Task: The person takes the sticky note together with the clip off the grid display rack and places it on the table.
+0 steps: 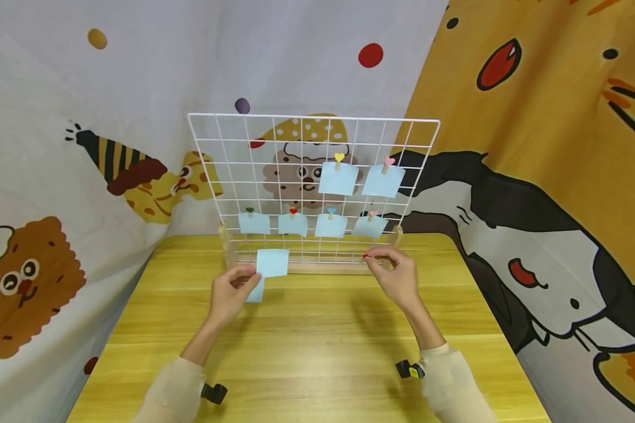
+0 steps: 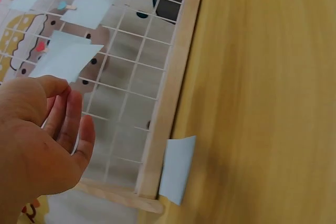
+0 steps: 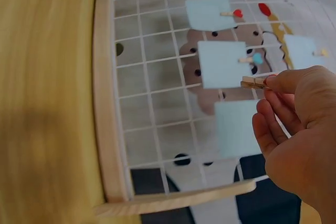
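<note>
My left hand (image 1: 229, 295) pinches a light blue paper note (image 1: 273, 262) between thumb and fingertips, in front of the lower left of a white wire grid (image 1: 296, 117). In the right wrist view, my right hand (image 3: 299, 124) pinches a small wooden clothespin (image 3: 253, 82) between thumb and forefinger; its red end shows at the fingertips in the head view. That hand is before the grid's lower right. Another blue note (image 2: 177, 170) lies on the table near the grid's base, partly behind my left hand in the head view.
On the grid's upper right hang two notes, one with a yellow heart clip (image 1: 339, 157), one with a pink one (image 1: 389, 161). Several more clipped notes form a lower row. A wooden base (image 1: 323, 268) holds the grid on the wooden table (image 1: 317, 352), before a cartoon-print curtain (image 1: 307, 53).
</note>
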Action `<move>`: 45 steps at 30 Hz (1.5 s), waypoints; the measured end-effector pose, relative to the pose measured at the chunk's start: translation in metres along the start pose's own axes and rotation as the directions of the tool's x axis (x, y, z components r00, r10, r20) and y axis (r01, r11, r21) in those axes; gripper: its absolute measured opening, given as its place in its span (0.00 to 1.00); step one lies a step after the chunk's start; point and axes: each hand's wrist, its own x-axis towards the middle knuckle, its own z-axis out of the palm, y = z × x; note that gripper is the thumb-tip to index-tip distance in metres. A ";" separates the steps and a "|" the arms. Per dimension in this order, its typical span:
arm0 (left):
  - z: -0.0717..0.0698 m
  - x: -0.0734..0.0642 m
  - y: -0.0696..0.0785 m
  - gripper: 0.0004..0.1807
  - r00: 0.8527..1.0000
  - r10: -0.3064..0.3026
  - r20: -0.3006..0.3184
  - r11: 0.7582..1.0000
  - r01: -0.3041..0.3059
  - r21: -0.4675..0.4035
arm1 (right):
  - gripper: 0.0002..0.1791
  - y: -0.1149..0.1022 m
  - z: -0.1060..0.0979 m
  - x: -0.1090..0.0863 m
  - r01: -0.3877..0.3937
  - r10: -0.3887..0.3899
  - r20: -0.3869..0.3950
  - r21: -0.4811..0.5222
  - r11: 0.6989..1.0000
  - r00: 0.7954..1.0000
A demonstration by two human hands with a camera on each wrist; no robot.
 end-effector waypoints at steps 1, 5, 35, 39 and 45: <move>0.000 -0.002 -0.002 0.09 1.000 -0.008 0.003 1.000 0.008 0.003 | 0.03 0.003 -0.001 -0.003 -0.010 0.010 -0.003 -0.004 1.000 1.000; 0.002 -0.010 -0.010 0.09 0.999 -0.046 0.014 0.998 0.046 0.031 | 0.04 0.012 -0.005 -0.014 -0.047 0.047 -0.015 -0.013 0.999 0.999; 0.019 -0.037 -0.045 0.06 0.976 -0.216 0.018 0.972 0.213 0.102 | 0.02 0.063 -0.061 -0.060 -0.285 0.265 -0.131 -0.169 0.943 0.955; 0.022 -0.035 -0.049 0.05 0.975 -0.224 0.010 0.970 0.222 0.100 | 0.03 0.068 -0.068 -0.065 -0.302 0.279 -0.136 -0.190 0.934 0.951; 0.025 -0.033 -0.052 0.05 0.973 -0.231 -0.012 0.966 0.231 0.117 | 0.04 0.074 -0.078 -0.069 -0.360 0.334 -0.145 -0.234 0.903 0.931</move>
